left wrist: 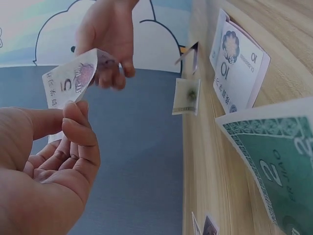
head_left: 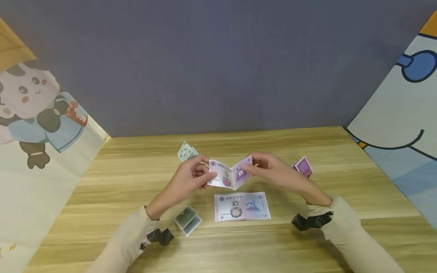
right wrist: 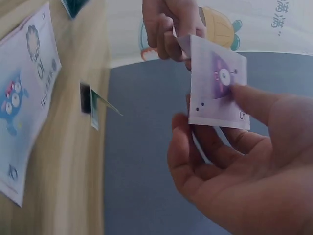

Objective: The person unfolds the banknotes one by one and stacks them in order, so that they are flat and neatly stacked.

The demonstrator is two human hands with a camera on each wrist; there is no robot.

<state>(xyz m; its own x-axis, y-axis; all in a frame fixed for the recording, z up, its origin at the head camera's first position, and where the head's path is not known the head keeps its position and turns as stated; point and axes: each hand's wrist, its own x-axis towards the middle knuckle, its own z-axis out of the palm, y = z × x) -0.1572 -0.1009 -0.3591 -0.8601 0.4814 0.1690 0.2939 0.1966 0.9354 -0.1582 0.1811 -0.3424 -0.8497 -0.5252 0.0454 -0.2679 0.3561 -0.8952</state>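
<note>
Paper note, purple and white, rectangular and marked 5 [head_left: 231,176], is held up over the table between your two hands, bent at its middle crease. Your left hand [head_left: 192,173] pinches one end between thumb and fingers; your right hand [head_left: 271,169] pinches the other end. Nearer you, a pink-and-blue paper note marked 10 [head_left: 243,206] lies unfolded, a crease across its middle. To its left sits a folded dark-green paper note [head_left: 188,220]; a folded pale-green paper note [head_left: 185,152] stands behind your left hand, and a folded magenta paper note [head_left: 304,167] beside your right forearm. Beneath is a yellowish-brown wood-grain table [head_left: 136,159], its far edge against a plain blue-grey wall [head_left: 225,68]. The white left wall [head_left: 20,197] bears a cartoon figure with a red drink; the right wall [head_left: 385,110] shows a large black-outlined white-and-blue cartoon.
</note>
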